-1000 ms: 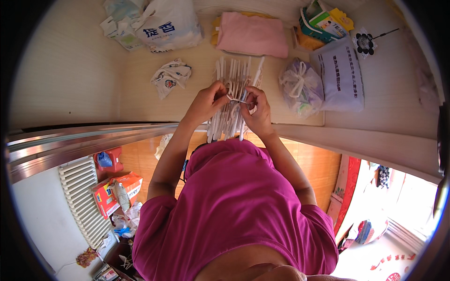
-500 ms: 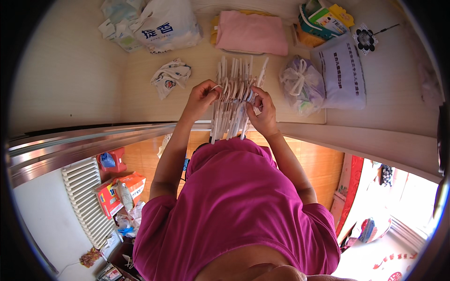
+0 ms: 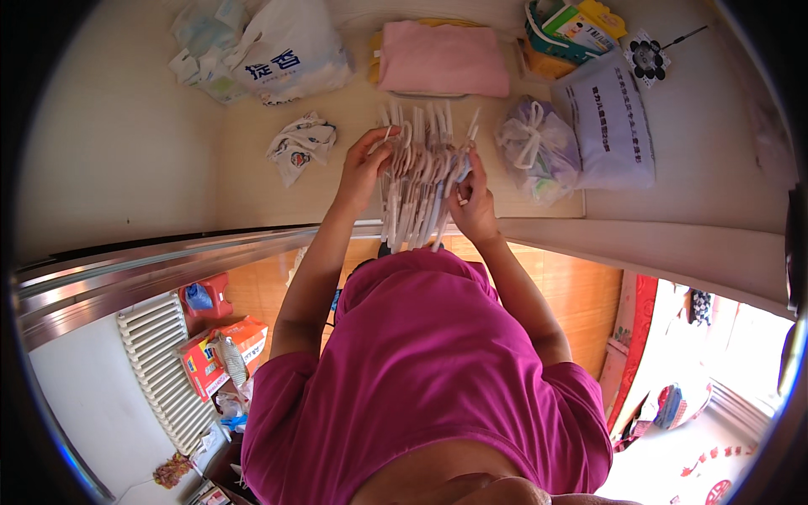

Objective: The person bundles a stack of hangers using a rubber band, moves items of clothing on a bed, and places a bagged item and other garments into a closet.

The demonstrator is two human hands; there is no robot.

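Observation:
A bundle of pale plastic clothes hangers point(image 3: 417, 189) stands in a tight row at the shelf's front edge, with curved hooks bunched along the middle. At its left end, my left hand point(image 3: 364, 168) is closed, thumb and fingers pinching a hanger by its hook. On the opposite end, my right hand point(image 3: 474, 206) presses its bent fingers and thumb against the outermost hangers, near a small pale-blue piece. Parts of the hangers are blurred, and the right fingertips are partly hidden.
Behind the hangers lies a folded pink cloth point(image 3: 442, 59). White plastic bags point(image 3: 295, 55) and a crumpled printed cloth point(image 3: 301, 145) sit to the left. On the right are a tied clear bag point(image 3: 539, 151), a pale package point(image 3: 604, 122) and a green basket point(image 3: 547, 38). A metal rail point(image 3: 168, 265) edges the shelf.
My left hand has risen slightly, its fingers at the top of the hook. My right hand has shifted a little downward along the hangers' right side. The whole view has tilted slightly.

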